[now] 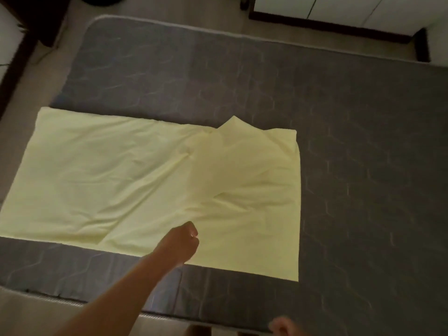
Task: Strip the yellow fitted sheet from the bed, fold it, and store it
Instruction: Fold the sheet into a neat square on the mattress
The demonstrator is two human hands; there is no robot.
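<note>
The yellow fitted sheet (135,180) lies folded into a wide rectangle on the bare grey mattress (363,166), with creases across it and a small peak at its far edge. My left hand (184,241) reaches in from the lower left and sits over the sheet's near edge, fingers curled into a fist. Whether it pinches cloth is hidden under the hand. My right hand (282,327) shows only as a blurred part at the bottom edge, below the mattress's near side.
The mattress lies low on a pale floor (43,54). A white cabinet with a dark base (339,27) stands at the back right. Dark furniture (36,18) fills the back left corner. The right half of the mattress is uncovered.
</note>
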